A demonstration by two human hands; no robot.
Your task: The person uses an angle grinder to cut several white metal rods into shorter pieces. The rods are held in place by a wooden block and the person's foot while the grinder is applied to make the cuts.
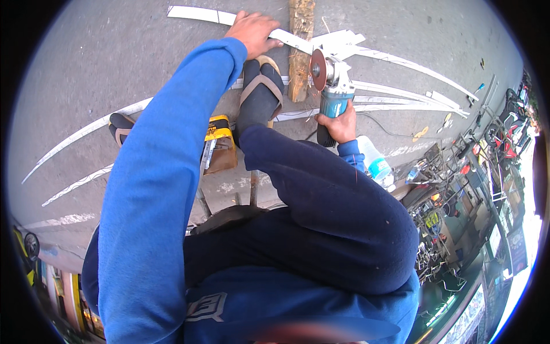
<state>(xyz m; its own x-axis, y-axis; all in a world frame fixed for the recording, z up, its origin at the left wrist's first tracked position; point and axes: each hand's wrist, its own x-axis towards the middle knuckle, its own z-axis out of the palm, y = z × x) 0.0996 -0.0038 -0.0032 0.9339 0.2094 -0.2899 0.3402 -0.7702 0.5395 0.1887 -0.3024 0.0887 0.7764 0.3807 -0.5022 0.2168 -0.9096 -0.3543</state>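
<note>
My left hand (pixel 252 34) is closed over a long white strip (pixel 197 14), pressing it near a rough wooden block (pixel 301 63) that lies beneath it. My right hand (pixel 342 123) grips the body of a teal and black angle grinder (pixel 337 103). Its reddish-brown disc (pixel 318 70) stands on edge just right of the block, close to the strip; whether they touch I cannot tell. Faint orange streaks show below the disc. Short white offcuts (pixel 338 43) lie behind the grinder. My sandalled foot (pixel 260 94) rests left of the block, below my left hand.
More long white strips (pixel 401 103) lie across the grey pavement. By my foot stands a yellow-topped box (pixel 219 135). A plastic bottle (pixel 378 167) is near my right wrist, and a cord (pixel 378 121) trails rightward. Cluttered metal frames (pixel 441 229) fill the right side.
</note>
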